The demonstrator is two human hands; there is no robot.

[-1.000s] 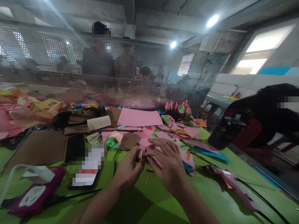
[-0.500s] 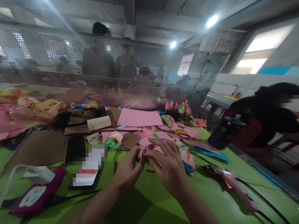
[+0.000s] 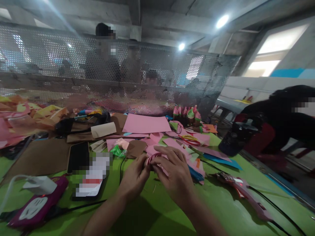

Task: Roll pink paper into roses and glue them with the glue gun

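Coil of pink strips lies between the 2 hands, both pinching it.

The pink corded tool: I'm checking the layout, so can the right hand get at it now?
Probably yes: green tabletop lies between the right hand and the pink corded tool, though that hand holds a striped pink piece.

A craft workshop: coloured paper, scissors and, at right, a glue gun crowd a green table; a perforated metal partition stands at the far side beneath a bare concrete ceiling.
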